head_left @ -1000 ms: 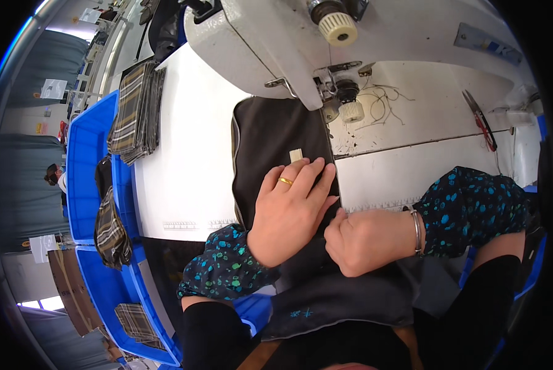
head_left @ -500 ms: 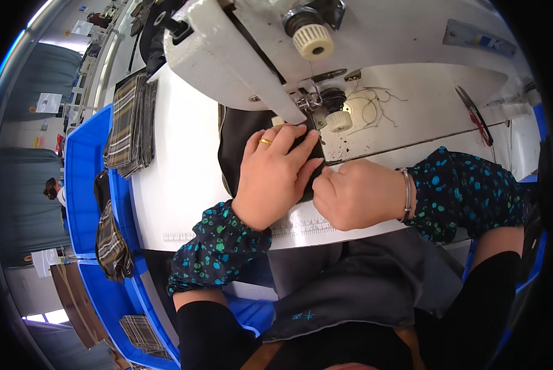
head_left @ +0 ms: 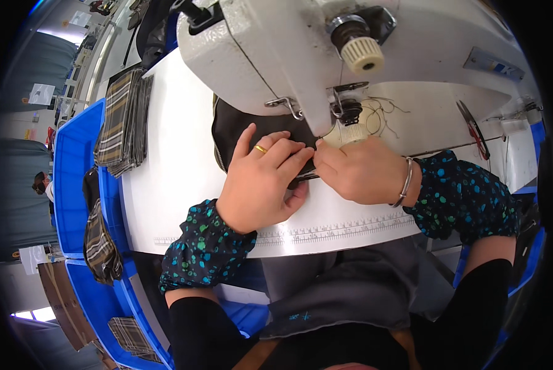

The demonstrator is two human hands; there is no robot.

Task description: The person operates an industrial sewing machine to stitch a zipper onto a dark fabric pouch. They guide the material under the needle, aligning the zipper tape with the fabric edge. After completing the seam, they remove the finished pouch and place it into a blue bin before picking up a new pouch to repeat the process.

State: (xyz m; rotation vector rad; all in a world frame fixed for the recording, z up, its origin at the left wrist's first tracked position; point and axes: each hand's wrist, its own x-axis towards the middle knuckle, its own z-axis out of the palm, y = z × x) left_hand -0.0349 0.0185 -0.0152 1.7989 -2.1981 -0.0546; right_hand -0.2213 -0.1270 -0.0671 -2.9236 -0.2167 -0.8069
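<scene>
A dark fabric piece (head_left: 242,131) with a zipper along its left edge lies on the white table under the sewing machine (head_left: 276,55). My left hand (head_left: 261,176), a gold ring on one finger, rests on the fabric's near part, with thumb and fingers pinching its edge. Close beside it, my right hand (head_left: 356,169) is closed, its thumb and fingertips pinching the fabric's right edge just in front of the machine's needle area. The fingertips of both hands nearly touch. The needle itself is hidden behind the machine head and my fingers.
Scissors (head_left: 473,129) lie at the right of the table, and loose thread (head_left: 384,114) is heaped behind my right hand. A printed ruler (head_left: 325,233) runs along the near edge. Plaid fabric pieces (head_left: 122,120) are stacked at left beside a blue bin (head_left: 73,185).
The fabric has shifted toward the machine's far side. My right hand has moved up and away from me along its edge; my left fingers have drawn back and bent at the edge.
</scene>
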